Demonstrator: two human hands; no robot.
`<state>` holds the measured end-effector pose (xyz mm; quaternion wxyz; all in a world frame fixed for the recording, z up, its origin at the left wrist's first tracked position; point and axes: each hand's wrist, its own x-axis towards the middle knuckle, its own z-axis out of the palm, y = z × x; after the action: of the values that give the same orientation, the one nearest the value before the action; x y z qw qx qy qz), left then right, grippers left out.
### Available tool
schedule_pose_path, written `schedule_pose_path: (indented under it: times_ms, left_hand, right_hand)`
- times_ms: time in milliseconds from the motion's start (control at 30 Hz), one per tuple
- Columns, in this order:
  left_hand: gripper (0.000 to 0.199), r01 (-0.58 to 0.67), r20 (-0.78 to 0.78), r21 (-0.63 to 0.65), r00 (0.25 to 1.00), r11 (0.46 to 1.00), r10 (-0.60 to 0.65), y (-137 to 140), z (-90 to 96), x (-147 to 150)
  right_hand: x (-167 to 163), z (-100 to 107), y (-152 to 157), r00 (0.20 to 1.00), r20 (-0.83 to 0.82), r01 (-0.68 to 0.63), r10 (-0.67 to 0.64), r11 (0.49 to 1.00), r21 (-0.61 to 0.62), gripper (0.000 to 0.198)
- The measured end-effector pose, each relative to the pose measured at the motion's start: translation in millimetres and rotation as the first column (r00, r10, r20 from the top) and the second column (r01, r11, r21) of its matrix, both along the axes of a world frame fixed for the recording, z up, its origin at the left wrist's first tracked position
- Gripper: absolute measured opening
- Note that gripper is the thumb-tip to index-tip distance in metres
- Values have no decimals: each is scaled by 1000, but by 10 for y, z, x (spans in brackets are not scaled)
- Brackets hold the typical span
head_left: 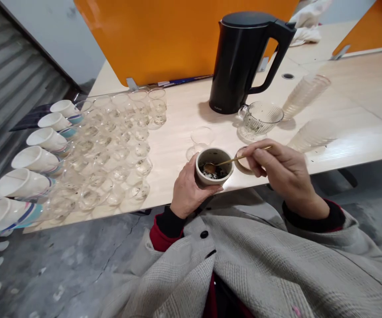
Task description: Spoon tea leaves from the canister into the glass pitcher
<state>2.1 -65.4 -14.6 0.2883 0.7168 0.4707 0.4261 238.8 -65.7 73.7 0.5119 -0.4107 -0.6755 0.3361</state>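
Observation:
My left hand (191,187) is wrapped round a small pale cup (212,179), tilted so its inside shows dark, leafy bits that look like loose tea. Between the fingers and thumb of my right hand (282,172) is a thin gold-coloured spoon (227,161); its bowl dips into the cup among the dark bits. A round lid or dish (244,164) lies on the table, partly hidden by my right hand. Just beyond the pale cup stands a clear plastic cup (201,136). A ribbed glass cup (260,118) with a handle sits farther back, a few dark specks inside it.
A black electric kettle (234,62) stands at the back before an orange divider (164,39). Rows of clear cups (111,150), with dark bits in the bottoms, cover the left, beside several white paper cups (21,183). Stacked clear cups (305,97) lie tilted at right.

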Motion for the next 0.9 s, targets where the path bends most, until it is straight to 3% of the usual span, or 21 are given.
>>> schedule_pose_path:
  times_ms: [133,433,567,700,800,900]
  left_hand:
    - [107,-8,-7,11,1000,1000,8,4,-3,3]
    - [107,-3,3,17,1000,1000,3,7,-28,-3]
    - [108,-7,2,13,1000,1000,7,7,-34,-2]
    - [107,-18,-6,2,1000,1000,18,-1,-22,6]
    - [107,-19,-15,0,1000,1000,19,-4,-16,9]
    - [107,-15,-22,12,1000,1000,15,-3,-14,9]
  right_hand:
    - [28,-8,65,964,-239,91,-116,990,-110,19]
    - [47,-69,163,938,-319,92,-135,985,-146,18]
    - [11,2,186,916,-367,139,-161,987,-86,17]
    - [-108,57,243,898,-419,214,-134,965,150,14]
    - [-187,-20,335,961,-252,190,-111,930,314,16]
    - [-215,-154,444,997,21,71,-80,961,269,22]
